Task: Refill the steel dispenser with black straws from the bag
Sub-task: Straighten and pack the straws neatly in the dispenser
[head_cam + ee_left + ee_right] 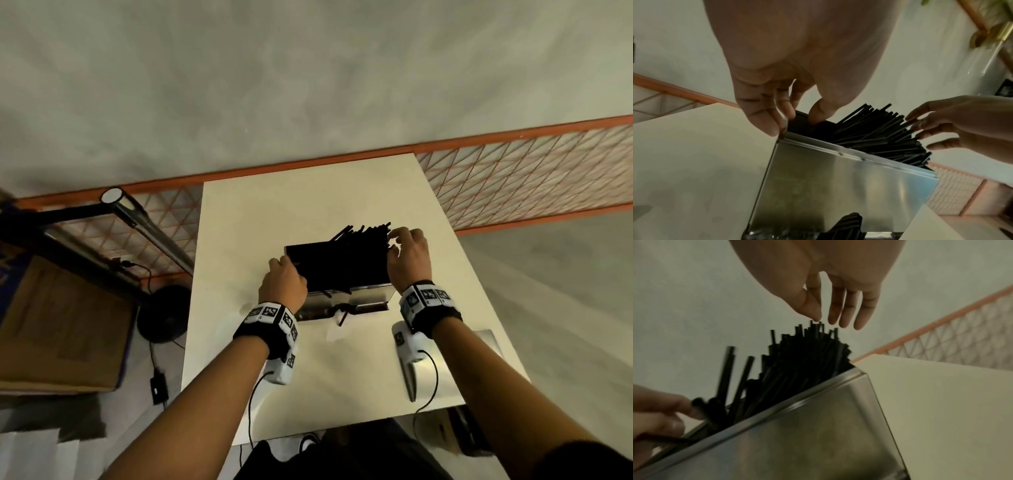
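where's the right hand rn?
Head view: right hand at the steel dispenser's right end, fingertips touching the protruding ends of the black straws; left hand at the opposite end.

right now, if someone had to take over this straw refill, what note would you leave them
Left hand: at the left end of the steel dispenser, fingers over its top rim, thumb inside; it seems to hold a straw there.
Right hand: open, fingers straight at the raised ends of the black straws.
Things: the dispenser stands on the white table, top open. The bundle is in it but slanted, ends sticking out on the right. A few straws show at the front slot.
Done: straws loaded.
Left: level the bundle down inside. No bag is in view.
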Available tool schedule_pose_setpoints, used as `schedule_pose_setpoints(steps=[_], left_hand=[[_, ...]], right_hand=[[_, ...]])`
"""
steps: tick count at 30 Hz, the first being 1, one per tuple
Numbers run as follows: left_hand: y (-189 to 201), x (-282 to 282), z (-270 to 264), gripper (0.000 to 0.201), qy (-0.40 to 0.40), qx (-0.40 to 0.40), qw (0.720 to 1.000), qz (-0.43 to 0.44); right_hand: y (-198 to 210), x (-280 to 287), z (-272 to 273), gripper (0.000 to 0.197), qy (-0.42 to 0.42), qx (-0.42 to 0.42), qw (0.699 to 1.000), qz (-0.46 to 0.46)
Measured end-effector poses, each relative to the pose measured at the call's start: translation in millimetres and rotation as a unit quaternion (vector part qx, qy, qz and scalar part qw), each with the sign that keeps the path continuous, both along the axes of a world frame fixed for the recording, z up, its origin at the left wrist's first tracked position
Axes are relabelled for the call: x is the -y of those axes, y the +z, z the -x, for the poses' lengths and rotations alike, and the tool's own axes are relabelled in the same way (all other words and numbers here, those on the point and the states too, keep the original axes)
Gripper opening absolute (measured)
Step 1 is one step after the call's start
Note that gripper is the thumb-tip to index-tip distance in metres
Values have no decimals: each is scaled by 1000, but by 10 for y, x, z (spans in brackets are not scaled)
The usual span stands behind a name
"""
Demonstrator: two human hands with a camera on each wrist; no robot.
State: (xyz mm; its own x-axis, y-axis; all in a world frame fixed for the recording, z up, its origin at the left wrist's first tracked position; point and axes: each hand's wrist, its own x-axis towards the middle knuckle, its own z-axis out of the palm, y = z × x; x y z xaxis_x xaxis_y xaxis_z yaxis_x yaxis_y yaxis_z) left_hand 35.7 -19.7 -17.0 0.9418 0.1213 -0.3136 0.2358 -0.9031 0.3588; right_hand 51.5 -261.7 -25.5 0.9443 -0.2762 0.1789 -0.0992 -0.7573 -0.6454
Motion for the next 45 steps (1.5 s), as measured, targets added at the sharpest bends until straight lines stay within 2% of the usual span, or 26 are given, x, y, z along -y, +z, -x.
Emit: schedule_pose_setpoints(steps=[4, 7, 13, 17, 21, 28, 32, 35, 37, 39, 41, 45], left_hand=[[-60, 33, -99, 41, 22, -21, 999, -19], [-97, 3, -144, 33, 29, -40, 998, -30], [-144, -91, -205, 23, 0, -62, 997, -54], [-138, -88, -203, 23, -23, -74, 994, -76], [-103, -86, -197, 21, -37, -80, 992, -92], [-92, 5, 3, 20, -45, -92, 989, -104], [-82, -34, 97, 19, -54, -101, 988, -105], [-46, -72, 179, 20, -48, -58, 993, -88], [-54, -90, 249, 35, -71, 15, 994, -76], [-110, -82, 333, 64, -145, 56, 987, -37], [-199, -33, 412, 90, -207, 51, 977, 19], [-410, 102, 397, 118, -212, 45, 975, 56]], right_hand=[[-31, 72, 11, 41, -36, -108, 990, -86], [-56, 155, -9, 40, -45, -212, 965, -146], [-178, 273, -46, 29, -49, -291, 931, -214], [-141, 288, -35, 20, -41, -318, 913, -254], [-143, 312, -78, 20, -26, -330, 911, -247], [-151, 253, -37, 29, -38, -323, 934, -147], [-219, 239, 101, 28, -20, -317, 940, -128], [-168, 281, 160, 25, -1, -303, 944, -128], [-125, 307, 186, 27, -6, -254, 961, -107], [-85, 285, 240, 35, -7, -193, 976, -104], [-95, 232, 300, 43, 5, -162, 978, -132], [-158, 113, 335, 58, 20, -161, 974, -159]])
